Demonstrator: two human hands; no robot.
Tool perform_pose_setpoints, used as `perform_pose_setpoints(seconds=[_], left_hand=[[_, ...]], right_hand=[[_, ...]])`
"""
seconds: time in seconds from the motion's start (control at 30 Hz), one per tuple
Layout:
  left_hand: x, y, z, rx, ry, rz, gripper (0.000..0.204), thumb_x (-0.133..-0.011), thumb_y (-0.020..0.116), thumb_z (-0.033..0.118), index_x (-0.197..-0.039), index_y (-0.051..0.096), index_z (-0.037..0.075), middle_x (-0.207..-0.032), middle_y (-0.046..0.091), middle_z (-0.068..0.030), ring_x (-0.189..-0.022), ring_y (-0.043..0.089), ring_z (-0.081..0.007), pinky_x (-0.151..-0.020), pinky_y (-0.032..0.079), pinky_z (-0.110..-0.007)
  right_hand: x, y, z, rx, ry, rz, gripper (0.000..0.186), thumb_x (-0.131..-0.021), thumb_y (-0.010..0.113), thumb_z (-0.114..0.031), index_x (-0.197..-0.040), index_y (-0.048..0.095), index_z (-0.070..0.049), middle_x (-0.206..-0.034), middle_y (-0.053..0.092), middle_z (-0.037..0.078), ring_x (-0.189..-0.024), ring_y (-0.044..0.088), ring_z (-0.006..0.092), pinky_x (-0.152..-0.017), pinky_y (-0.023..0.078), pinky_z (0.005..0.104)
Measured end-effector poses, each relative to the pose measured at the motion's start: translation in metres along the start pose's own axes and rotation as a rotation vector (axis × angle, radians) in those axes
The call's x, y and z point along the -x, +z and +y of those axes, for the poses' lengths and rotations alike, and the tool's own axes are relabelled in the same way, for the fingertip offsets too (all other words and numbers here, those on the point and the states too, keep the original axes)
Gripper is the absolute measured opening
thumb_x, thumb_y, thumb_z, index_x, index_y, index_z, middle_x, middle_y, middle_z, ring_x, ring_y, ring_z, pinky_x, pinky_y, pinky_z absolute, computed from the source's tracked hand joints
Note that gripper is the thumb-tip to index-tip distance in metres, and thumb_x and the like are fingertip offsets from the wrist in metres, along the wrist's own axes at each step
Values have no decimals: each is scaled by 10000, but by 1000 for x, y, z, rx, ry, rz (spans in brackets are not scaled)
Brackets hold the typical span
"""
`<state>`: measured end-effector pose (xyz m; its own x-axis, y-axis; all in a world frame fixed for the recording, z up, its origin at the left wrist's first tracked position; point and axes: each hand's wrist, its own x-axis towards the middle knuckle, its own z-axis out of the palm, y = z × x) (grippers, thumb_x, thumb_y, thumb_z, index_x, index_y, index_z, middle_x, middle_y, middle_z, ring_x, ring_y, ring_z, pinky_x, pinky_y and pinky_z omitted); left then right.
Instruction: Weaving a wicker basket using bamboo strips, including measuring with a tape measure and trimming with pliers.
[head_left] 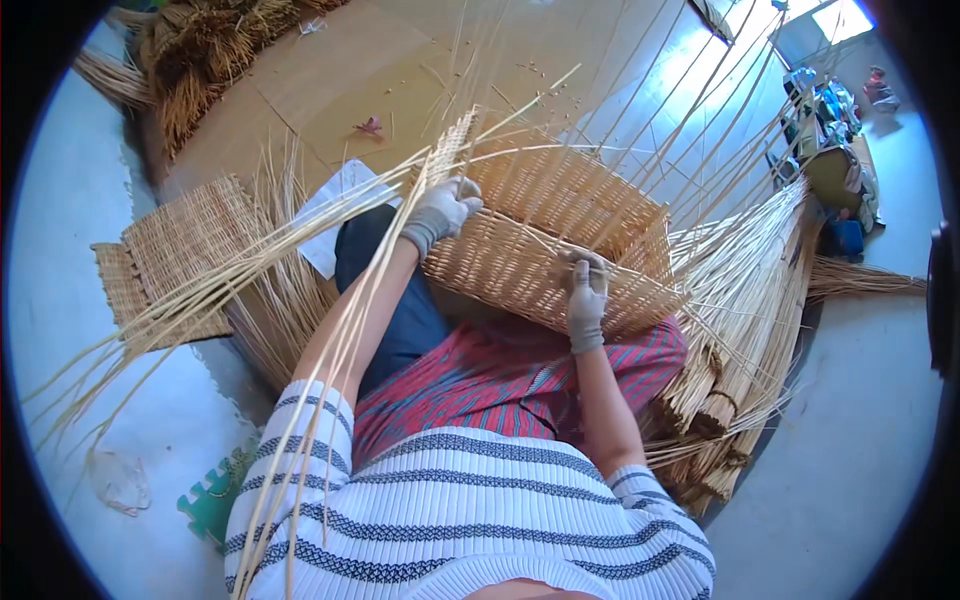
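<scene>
A rectangular wicker basket (510, 265), woven of tan strands, rests tilted on my lap with its hollow facing up and away. Long unwoven strands (250, 262) stick out from its left end, and others rise from its far side. My left hand (447, 211), in a pale grey glove, is closed on the basket's left corner, where the strands come together. My right hand (587, 300), gloved too, grips the near wall at the rim, fingers bent over the edge. What the fingertips hold inside is partly hidden.
Bundles of pale strands (745, 290) lie to my right. Woven panels (195, 250) and a white sheet (342, 215) are at the left. Darker bundles (205, 45) are piled at the far left. A green foam mat (215, 490) and a clear plastic bag (122, 482) lie at the lower left.
</scene>
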<state>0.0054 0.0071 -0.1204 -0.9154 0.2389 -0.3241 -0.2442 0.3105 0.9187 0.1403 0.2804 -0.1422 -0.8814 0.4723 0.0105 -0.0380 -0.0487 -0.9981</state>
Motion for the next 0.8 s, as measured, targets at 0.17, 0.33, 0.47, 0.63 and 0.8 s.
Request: perform_pose_setpoints(seconds=[0.17,0.33,0.47,0.63,0.8], left_hand=[[3,28,3,60,-91,218,476,-819,927,459,-938,694,60,-777,708,-41,-573,603,-109,-518,490,-300],[10,26,12,111,-105,223,434,-867,898,430,-933,668,68,-697,658,-21,-508,565,-116,-460,455,-274],[17,38,17,-39,522,617,332,-1030,723,300,-1227,631,49,-875,714,-74,-639,660,-118,-541,530,-284],[19,78,25,-238,231,-148,287,-1065,649,332,-1092,692,50,-820,709,-80,-622,698,-155,-578,549,-339],[30,79,39,-25,28,-154,368,-1054,662,398,-994,711,38,-684,641,-55,-524,657,-128,-534,532,-318]], right_hand=[[59,14,-29,-93,17,11,256,-1138,528,-273,-1209,658,-64,-920,725,58,-572,601,123,-539,479,263],[32,-5,-68,16,19,-21,171,-1086,634,-211,-1124,726,-72,-944,739,9,-797,675,87,-700,517,238],[14,-63,-22,-202,187,224,147,-1007,760,-156,-1129,752,-75,-988,743,-32,-841,680,75,-714,519,224],[7,-17,-33,-249,-51,337,334,-1015,725,-83,-1338,641,-64,-1087,742,45,-942,715,136,-776,559,256],[-81,45,-106,361,-636,-56,590,-1041,564,7,-1605,418,-84,-1139,719,106,-1016,704,207,-889,599,386]])
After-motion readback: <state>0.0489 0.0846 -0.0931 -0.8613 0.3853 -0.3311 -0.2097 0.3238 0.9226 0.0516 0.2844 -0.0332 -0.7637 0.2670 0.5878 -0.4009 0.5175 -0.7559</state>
